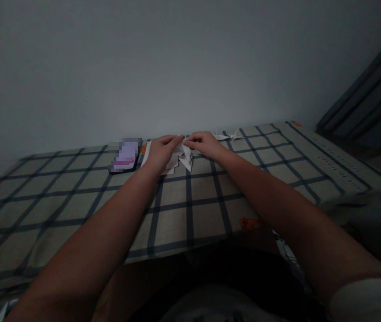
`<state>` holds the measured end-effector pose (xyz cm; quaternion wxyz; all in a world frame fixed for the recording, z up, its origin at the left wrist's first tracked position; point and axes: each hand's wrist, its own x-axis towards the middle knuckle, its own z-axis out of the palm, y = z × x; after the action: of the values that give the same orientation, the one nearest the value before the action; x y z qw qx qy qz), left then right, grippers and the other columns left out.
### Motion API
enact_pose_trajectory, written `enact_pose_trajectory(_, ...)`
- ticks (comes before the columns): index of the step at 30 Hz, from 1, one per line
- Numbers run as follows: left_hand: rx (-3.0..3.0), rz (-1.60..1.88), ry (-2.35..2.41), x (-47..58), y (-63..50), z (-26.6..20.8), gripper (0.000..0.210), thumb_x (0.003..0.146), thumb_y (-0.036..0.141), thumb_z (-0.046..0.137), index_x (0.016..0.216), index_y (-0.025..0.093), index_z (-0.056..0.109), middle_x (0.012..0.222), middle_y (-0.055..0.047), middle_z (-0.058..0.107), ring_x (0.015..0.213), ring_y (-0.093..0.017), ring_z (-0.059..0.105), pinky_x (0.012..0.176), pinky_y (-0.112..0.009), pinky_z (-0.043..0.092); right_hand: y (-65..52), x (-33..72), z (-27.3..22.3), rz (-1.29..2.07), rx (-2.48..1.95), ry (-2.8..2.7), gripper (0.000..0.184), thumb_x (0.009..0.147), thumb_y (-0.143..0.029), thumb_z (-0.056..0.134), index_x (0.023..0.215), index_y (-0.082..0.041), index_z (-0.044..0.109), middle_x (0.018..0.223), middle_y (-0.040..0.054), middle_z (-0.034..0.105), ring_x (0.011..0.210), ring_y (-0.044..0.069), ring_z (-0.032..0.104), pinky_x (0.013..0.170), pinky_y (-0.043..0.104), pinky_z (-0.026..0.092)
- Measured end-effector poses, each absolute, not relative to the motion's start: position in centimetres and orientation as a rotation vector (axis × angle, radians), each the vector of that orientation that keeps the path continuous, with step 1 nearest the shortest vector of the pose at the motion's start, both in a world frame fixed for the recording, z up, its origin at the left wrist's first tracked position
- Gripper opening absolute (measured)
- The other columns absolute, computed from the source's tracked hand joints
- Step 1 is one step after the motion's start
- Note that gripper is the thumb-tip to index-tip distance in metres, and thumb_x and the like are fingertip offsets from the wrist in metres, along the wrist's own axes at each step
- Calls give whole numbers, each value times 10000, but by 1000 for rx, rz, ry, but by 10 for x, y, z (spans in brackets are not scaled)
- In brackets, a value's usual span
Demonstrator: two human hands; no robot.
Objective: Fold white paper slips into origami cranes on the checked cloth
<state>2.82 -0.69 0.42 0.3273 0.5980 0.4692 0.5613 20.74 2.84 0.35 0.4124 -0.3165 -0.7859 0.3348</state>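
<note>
My left hand (161, 153) and my right hand (204, 143) meet near the back edge of the table. Thumb and fingers of each are pinched on a piece of folded paper (186, 159), white with pointed creased flaps hanging down. Its upper part is mostly hidden by the fingertips. Under and beside my left hand lie flat white paper sheets (170, 168), partly covered by it. Just beyond my right hand rests a white paper crane (235, 135), with another folded white paper piece (222, 137) next to it.
A phone (125, 155) with its screen lit lies left of the paper. The checked tablecloth (204, 210) covers the table, which meets a plain wall (184, 67) at the back. A dark curtain (371, 85) hangs at the right.
</note>
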Motion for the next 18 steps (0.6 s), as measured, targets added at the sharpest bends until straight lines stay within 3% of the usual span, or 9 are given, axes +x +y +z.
enact_pose_trajectory(12,1529,1528,1272,27,-6,4,368,656,497,813,851,184,793,862,-65,767,827,-226,679,773,-326,520,30,208,-1,905,-744,-1990,285,829,-449,642,792,-170,684,800,37,666,763,155,569,734,292,452)
enact_pose_trajectory(18,1511,1556,1256,26,-3,2,330,710,476,752,841,175,796,834,-58,760,805,-214,668,747,-307,506,30,206,-1,902,-727,-1979,248,811,-405,663,839,-163,709,837,44,684,788,159,587,741,291,456)
